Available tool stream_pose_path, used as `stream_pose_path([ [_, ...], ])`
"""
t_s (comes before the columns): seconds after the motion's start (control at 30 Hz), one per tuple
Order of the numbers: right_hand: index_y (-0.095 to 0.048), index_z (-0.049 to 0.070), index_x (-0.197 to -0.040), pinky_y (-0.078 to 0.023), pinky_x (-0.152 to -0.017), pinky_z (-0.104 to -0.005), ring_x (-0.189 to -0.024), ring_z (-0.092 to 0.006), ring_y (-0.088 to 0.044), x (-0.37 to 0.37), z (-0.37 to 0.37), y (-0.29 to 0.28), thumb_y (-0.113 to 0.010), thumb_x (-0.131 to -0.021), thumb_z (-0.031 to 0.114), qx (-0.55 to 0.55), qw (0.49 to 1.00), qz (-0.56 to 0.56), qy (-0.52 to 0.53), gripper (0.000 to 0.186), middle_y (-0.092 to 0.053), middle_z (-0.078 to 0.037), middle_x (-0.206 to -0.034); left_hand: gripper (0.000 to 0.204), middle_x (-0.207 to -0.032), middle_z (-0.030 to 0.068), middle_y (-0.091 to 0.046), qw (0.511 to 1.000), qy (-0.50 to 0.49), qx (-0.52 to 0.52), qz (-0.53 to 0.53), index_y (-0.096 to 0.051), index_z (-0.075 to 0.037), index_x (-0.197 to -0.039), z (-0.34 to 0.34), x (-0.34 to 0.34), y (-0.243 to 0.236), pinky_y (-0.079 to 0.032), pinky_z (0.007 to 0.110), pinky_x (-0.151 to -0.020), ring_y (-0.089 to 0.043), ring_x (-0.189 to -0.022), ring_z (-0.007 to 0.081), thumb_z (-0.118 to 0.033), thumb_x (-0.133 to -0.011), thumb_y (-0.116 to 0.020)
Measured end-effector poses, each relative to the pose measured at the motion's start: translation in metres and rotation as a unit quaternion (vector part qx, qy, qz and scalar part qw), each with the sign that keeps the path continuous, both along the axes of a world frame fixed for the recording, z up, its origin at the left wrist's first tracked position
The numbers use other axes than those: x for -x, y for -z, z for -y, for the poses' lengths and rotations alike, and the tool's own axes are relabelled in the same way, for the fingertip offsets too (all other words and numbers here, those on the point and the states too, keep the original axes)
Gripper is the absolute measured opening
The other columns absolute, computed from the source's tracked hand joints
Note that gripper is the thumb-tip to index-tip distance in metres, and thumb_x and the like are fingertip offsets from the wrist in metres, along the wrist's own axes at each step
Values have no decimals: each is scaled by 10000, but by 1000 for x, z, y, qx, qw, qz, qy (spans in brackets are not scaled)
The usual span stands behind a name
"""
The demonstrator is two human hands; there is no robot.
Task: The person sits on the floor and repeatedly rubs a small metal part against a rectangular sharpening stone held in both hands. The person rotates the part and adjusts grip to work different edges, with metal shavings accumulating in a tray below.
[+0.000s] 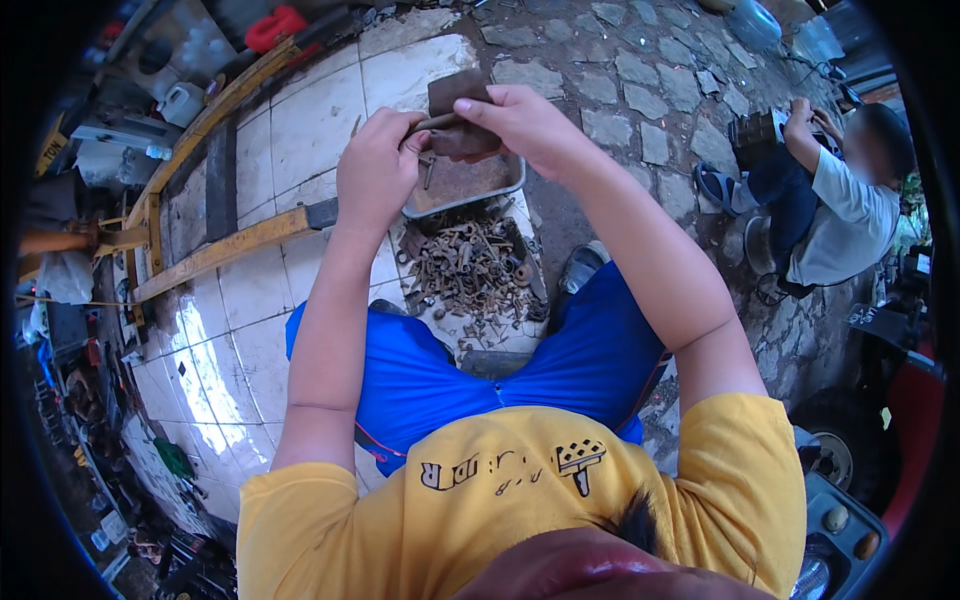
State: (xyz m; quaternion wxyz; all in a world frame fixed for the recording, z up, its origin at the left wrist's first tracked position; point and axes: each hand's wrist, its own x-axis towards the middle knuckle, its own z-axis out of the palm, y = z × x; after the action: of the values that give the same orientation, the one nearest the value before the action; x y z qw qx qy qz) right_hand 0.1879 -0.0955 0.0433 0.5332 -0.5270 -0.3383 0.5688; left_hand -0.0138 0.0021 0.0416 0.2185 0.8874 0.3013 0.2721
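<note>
My left hand [378,165] is closed, pinching one end of a thin dark rod [436,122], which looks like a bolt. My right hand [530,128] grips a folded brown sheet [458,93] around the rod's other end, thumb on top. Whether the sheet is cloth or sandpaper I cannot tell. Both hands are above a shallow metal tray [468,205] with a brownish bottom, and a small bolt-like piece [429,172] lies in it. Nearer my body, a heap of rusty bolts, nuts and other metal parts [468,268] spreads over the floor between my legs.
A yellow metal frame [235,243] stands on the white tiles to the left. Clutter and tools [90,400] line the far left. On the right, a person [845,195] sits low on the stone paving, hands at a metal part [760,135]. A wheel [840,450] stands at lower right.
</note>
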Motion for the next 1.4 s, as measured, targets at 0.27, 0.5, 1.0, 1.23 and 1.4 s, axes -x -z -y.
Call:
stream_pose_path([
  [0.27,-764,-25,-1233,-622,-851,-323,-913,-143,-753,-5,0,-6,-719,-1025,102,-57,990,122,46,248,-801,-83,-1054,272,-984,130,-749,981,49,185,42,-737,-32,-1197,-7,0,12,-539,348,-791,-698,-862,218,-241,-1025,-728],
  [0.5,-771,20,-1257,-605,-858,-312,-923,-135,-742,-13,-2,5,-700,-1045,91,-112,967,226,33,234,-792,-60,-1060,403,-908,109,-714,927,59,366,58,-709,-1,-1199,-12,1,8,-516,320,-792,-644,-848,143,-384,-1093,-641],
  [1.0,-756,-18,-1143,-620,-807,-316,-893,-154,-758,-3,2,-8,-674,-1079,299,-29,996,2,83,334,-785,-84,-1010,364,-978,193,-743,986,34,160,42,-703,7,-1133,-12,1,7,-535,404,-840,-702,-914,322,-350,-1088,-646],
  [1.23,-727,-10,-1179,-644,-838,-335,-930,-162,-769,-4,-2,1,-659,-1082,288,-22,997,-10,67,321,-777,-78,-1067,262,-1034,200,-722,989,43,130,51,-696,11,-1128,-7,0,4,-535,424,-854,-688,-942,375,-241,-1059,-665],
  [1.4,-719,-24,-1180,-652,-863,-364,-949,-195,-776,7,2,-2,-635,-1096,284,21,998,-36,41,330,-775,-108,-1081,237,-1061,203,-721,995,41,87,25,-706,-1,-1131,-9,0,6,-536,446,-852,-686,-975,406,-218,-1042,-672],
])
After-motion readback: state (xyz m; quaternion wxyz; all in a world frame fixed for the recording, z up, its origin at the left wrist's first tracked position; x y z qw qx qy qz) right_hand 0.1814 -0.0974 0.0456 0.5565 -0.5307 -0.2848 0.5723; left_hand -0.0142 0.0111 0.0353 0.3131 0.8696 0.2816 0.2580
